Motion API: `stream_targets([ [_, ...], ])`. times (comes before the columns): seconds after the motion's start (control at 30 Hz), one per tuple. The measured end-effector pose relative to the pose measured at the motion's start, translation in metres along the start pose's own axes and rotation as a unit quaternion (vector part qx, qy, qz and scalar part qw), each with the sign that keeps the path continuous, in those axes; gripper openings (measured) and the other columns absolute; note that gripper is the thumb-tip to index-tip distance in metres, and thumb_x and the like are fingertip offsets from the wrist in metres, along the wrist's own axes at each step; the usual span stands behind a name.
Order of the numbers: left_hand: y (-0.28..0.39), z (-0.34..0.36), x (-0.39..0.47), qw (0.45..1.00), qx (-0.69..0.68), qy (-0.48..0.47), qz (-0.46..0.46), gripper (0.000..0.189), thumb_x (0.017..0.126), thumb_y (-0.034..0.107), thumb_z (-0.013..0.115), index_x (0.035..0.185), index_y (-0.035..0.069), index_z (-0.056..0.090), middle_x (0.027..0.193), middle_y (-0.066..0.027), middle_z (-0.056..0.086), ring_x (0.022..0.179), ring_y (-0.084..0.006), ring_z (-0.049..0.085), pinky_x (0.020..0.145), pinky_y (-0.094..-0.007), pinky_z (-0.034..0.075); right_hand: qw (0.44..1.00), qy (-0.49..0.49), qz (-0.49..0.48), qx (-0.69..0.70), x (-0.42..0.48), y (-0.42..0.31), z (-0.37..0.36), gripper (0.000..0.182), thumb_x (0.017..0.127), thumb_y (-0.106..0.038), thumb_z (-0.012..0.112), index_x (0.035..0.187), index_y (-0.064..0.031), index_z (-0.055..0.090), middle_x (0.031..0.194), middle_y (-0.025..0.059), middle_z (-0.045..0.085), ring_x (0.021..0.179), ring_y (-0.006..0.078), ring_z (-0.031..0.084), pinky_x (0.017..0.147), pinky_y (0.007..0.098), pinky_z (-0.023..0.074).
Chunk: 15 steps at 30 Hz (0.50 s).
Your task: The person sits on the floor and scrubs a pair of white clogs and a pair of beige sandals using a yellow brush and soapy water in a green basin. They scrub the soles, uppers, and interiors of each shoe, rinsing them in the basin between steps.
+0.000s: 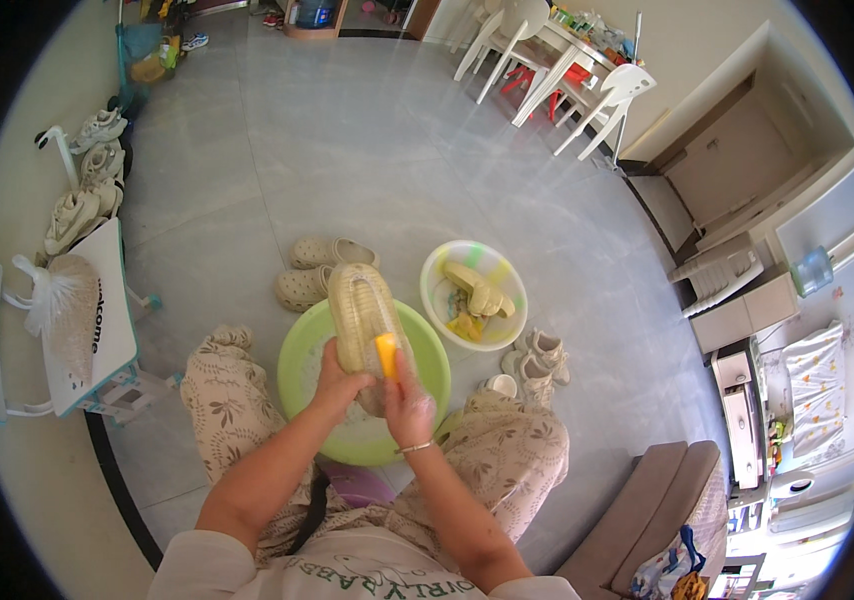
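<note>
Over a light green basin (434, 356), my left hand (340, 381) grips a beige slipper (356, 307) by its lower part, with the ridged sole turned up towards me. My right hand (410, 405) holds a yellow-orange scrubber (386, 355), perhaps a brush or sponge, against the sole. White suds show on the slipper and on the fingers of my right hand. Whitish, soapy-looking water lies in the basin, partly hidden by my hands and the slipper.
A white basin (427, 315) at the right holds a yellowish slipper (481, 289) and a yellow cloth-like piece (464, 327). Beige clogs (311, 271) lie beyond the green basin. Sneakers (539, 364) and a white cup (500, 385) are near my right knee. A small table (108, 330) stands left, a sofa (637, 510) right.
</note>
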<state>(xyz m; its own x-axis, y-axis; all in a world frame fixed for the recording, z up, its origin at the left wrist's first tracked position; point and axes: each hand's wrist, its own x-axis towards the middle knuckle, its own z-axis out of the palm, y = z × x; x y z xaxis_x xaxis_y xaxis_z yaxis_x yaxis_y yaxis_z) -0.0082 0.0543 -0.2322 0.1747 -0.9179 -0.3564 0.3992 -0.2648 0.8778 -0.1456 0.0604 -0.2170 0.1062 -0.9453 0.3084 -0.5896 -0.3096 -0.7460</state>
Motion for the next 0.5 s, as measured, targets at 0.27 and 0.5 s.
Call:
stream_targets([
  [0.27,-0.01,-0.005,0.004,1.0,0.006,0.006,0.01,0.083,0.056,0.002,0.068,0.131,0.004,0.031,0.114,-0.0138,0.049,0.101,-0.0254,0.056,0.073,-0.0335,0.054,0.997,-0.001,0.063,-0.053,0.017,0.014,-0.004,0.043,0.088,-0.011,0.058,0.129,-0.0021,0.052,0.098,0.0238,0.064,0.082,0.037,0.065,0.071,0.0411,0.0509],
  [0.5,-0.002,-0.007,0.007,0.998,0.037,-0.018,-0.047,0.078,0.058,0.002,0.068,0.128,0.004,0.036,0.114,-0.0127,0.049,0.1,-0.0252,0.056,0.078,-0.0332,0.053,0.999,-0.021,-0.036,0.008,-0.009,-0.012,-0.001,0.047,0.088,-0.013,0.057,0.133,-0.0059,0.05,0.092,0.0239,0.065,0.072,0.0325,0.065,0.065,0.0376,0.0507],
])
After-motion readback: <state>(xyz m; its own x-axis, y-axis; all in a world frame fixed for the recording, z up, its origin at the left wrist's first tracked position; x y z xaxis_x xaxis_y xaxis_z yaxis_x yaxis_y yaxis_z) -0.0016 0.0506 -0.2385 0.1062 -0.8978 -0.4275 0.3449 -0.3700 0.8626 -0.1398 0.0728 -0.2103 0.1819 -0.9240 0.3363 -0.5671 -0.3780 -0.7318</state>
